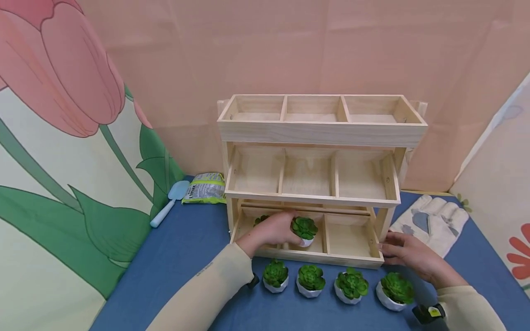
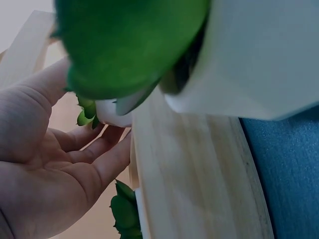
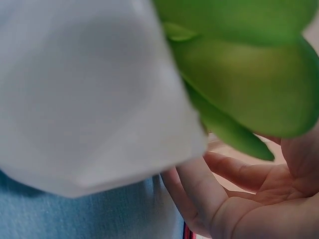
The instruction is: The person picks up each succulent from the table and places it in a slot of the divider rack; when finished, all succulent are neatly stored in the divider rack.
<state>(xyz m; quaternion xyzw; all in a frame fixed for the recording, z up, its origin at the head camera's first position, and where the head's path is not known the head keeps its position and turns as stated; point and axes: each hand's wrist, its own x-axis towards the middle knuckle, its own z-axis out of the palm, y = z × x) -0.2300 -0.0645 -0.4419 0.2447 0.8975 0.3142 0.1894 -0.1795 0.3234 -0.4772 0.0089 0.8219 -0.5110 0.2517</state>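
My left hand (image 1: 273,229) grips a small potted succulent (image 1: 305,228) with green leaves and a white pot, over the middle compartment of the bottom tier of a wooden three-tier shelf (image 1: 323,132). In the left wrist view, its fingers (image 2: 112,158) reach to the white pot (image 2: 113,112). Another succulent (image 1: 261,219) sits in the left compartment, partly hidden by this hand. My right hand (image 1: 414,258) touches the right end of the bottom tier with loosely bent fingers. A faceted white pot (image 3: 94,99) fills much of the right wrist view.
A row of several potted succulents (image 1: 310,278) stands on the blue cloth (image 1: 186,257) before the shelf. Left of the shelf lie a light blue trowel (image 1: 169,202) and a green-and-white packet (image 1: 204,188). Pale work gloves (image 1: 432,223) lie to its right.
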